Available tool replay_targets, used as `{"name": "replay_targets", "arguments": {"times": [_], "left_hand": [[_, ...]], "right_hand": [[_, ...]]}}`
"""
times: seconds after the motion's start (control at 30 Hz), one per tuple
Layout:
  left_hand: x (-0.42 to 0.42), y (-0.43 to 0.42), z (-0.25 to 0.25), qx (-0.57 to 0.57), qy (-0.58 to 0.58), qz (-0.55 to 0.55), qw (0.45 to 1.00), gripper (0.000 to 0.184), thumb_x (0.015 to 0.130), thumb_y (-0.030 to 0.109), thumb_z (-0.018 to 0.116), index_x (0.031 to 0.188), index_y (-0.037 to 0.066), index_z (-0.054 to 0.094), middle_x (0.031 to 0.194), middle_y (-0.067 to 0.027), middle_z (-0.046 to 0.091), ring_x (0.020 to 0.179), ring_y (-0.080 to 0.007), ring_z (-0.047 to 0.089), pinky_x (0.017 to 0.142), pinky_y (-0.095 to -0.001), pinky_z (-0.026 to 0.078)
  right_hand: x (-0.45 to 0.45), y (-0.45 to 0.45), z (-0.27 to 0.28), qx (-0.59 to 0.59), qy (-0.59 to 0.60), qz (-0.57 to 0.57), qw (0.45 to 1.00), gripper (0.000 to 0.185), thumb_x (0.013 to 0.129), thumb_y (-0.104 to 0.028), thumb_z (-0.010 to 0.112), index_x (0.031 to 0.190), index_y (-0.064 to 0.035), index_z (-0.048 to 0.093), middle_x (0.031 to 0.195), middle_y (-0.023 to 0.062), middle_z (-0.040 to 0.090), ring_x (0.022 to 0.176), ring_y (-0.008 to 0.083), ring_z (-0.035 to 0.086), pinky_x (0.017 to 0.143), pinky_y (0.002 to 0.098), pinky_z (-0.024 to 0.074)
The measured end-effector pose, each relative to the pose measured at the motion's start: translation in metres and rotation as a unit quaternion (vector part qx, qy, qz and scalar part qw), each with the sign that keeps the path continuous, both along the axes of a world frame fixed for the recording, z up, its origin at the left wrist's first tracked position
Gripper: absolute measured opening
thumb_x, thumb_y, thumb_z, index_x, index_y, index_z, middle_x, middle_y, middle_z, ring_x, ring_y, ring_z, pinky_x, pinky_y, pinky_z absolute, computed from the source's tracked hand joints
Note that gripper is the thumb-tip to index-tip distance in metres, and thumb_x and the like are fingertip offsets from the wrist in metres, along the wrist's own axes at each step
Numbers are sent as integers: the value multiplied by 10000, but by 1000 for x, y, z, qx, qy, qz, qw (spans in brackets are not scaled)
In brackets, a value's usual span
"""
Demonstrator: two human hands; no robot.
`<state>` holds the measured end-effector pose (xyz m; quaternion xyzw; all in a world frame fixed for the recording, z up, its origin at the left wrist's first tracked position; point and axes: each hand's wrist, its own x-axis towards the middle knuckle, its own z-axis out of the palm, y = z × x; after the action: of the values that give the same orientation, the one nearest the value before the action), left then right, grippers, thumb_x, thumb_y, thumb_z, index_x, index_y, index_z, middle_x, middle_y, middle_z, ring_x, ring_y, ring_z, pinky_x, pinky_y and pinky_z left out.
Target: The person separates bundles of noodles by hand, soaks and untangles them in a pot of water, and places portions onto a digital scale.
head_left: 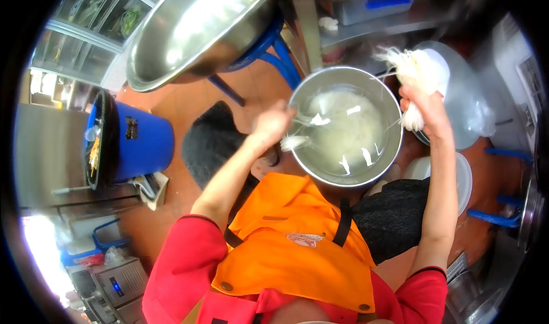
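A large steel pot (394,158) between my knees holds cloudy water with pale strands, probably noodles, under the surface. At the pot's left rim my left hand (274,124) is closed, blurred by motion, with thin white strands trailing from it into the water. A white tuft of strands (295,143) hangs over the rim just below that hand. Beyond the right rim my right hand (426,108) is raised and wrapped round a thick bundle of white noodles (413,69), whose loose ends stick out above and below the fist.
A wide steel basin (200,32) rests on a blue stool (274,46) at upper left. A blue bin (146,135) stands on the left. To the right are a big clear plastic bag (472,101), a white lid (464,181) and blue stool legs (497,217). A metal shelf (372,32) lies ahead.
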<state>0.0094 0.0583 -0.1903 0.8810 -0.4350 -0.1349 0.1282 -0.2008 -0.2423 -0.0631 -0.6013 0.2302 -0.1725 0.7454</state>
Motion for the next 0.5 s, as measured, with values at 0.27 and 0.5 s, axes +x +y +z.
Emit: {"name": "replay_targets", "arguments": {"times": [0.27, 0.5], "left_hand": [[-4, -19, 4, 70, -144, -142, 977, 171, 759, 80, 536, 852, 9, 661, 946, -158, 608, 864, -286, 623, 652, -399, 531], [12, 1, 10, -8, -34, -28, 999, 119, 792, 165, 597, 816, 64, 656, 875, -107, 581, 833, -304, 601, 712, -389, 486]], "right_hand": [[11, 12, -2, 10, -5, 27, 1000, 265, 814, -111, 643, 1032, -9, 533, 779, 48, 554, 586, 104, 525, 518, 236, 447], [12, 11, -2, 33, -11, 41, 999, 292, 813, -103, 640, 1062, -11, 517, 778, 45, 545, 592, 106, 517, 531, 246, 456]]}}
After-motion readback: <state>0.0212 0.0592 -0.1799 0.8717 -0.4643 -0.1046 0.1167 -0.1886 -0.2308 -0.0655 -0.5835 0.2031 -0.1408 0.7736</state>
